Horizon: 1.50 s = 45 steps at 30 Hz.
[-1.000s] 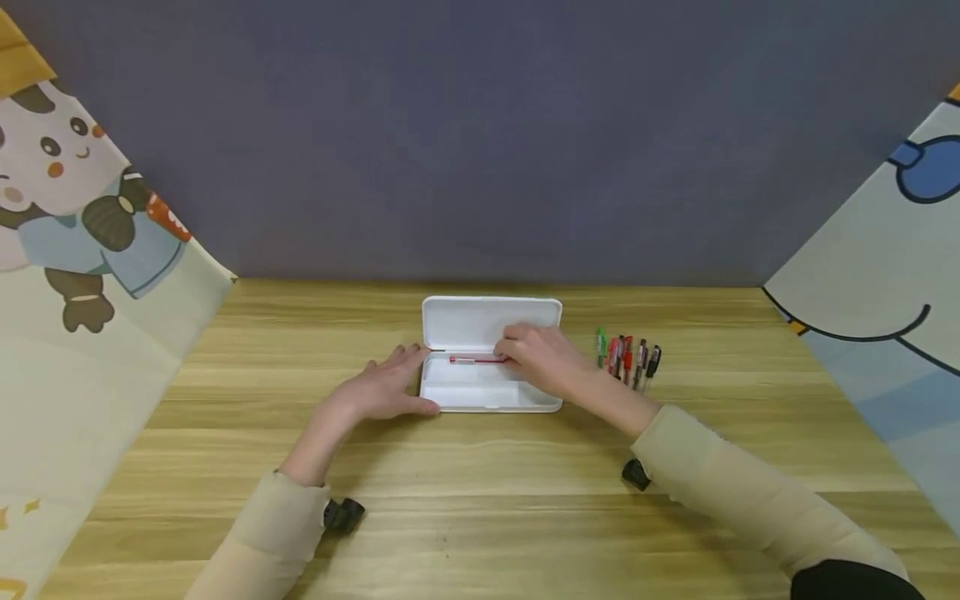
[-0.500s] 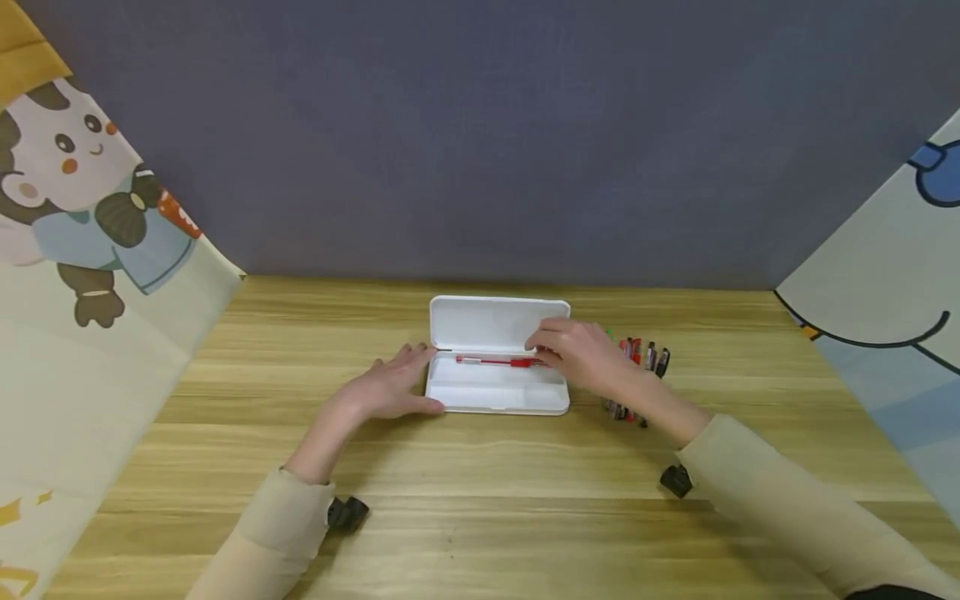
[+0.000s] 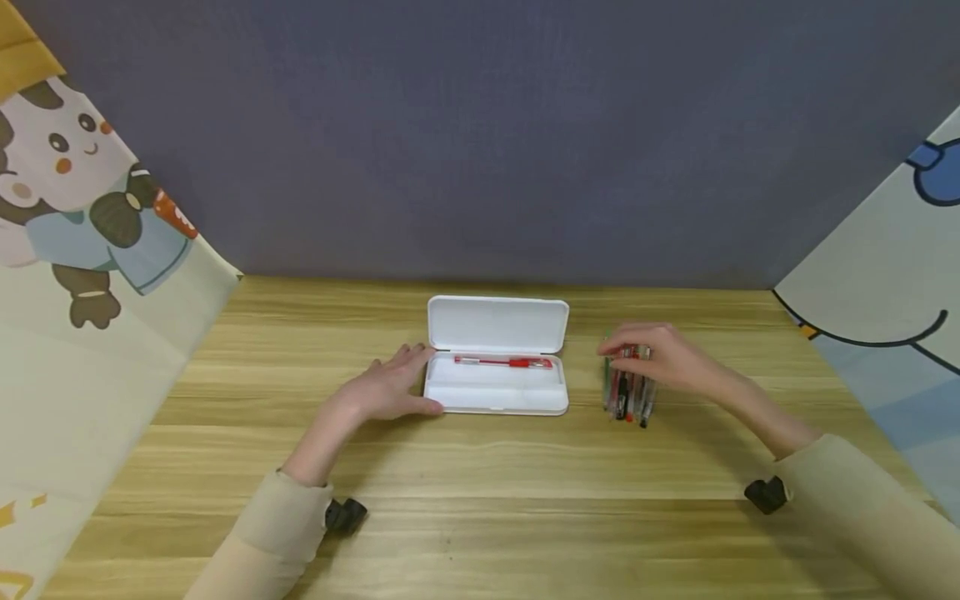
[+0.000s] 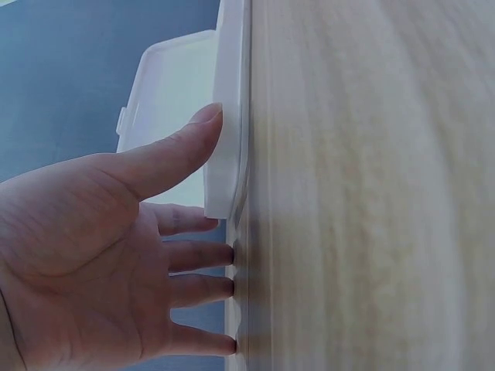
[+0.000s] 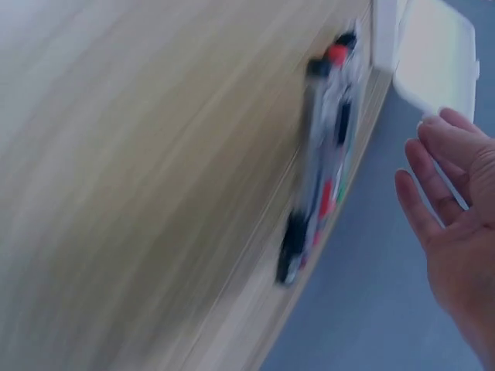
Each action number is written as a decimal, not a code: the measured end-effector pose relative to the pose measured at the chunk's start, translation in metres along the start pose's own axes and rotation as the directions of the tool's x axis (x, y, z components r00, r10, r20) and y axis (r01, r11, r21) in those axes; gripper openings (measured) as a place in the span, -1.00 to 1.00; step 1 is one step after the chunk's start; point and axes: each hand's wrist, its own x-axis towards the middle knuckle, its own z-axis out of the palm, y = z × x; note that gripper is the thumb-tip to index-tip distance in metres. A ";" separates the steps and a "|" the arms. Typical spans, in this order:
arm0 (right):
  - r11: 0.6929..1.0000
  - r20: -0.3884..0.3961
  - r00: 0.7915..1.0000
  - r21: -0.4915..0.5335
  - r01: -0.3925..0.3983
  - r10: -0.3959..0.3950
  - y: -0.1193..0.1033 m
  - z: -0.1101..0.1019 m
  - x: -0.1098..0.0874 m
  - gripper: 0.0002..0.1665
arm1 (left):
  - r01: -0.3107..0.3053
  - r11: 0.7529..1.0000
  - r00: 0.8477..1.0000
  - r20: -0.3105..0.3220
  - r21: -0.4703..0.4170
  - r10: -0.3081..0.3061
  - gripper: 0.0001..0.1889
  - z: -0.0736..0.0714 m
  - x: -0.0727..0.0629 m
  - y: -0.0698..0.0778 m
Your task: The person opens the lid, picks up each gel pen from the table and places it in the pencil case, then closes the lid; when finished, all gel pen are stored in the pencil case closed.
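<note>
Head view, and we've got the white pencil case (image 3: 495,398) lying open just below the middle of the frame, lid (image 3: 498,324) tilted up at the back. One red pen (image 3: 498,362) lies lengthwise in its upper compartment. Our left hand (image 3: 382,390), left of centre, has its thumb against the case's near left corner, fingers straight and spread apart. Over to the right of centre, our right hand (image 3: 663,358) hovers above the bunch of pens (image 3: 622,398) on the tabletop (image 3: 480,517), hiding part of them. Right wrist view: we see those fingers extended, slightly apart, clear of the blurred pens mid-frame!
</note>
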 end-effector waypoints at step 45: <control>0.976 0.199 0.956 -0.061 -0.207 0.216 0.041 -0.021 -0.052 -0.57 | 0.021 1.000 0.999 0.034 -0.017 -0.021 -0.01 -0.004 -0.001 -0.001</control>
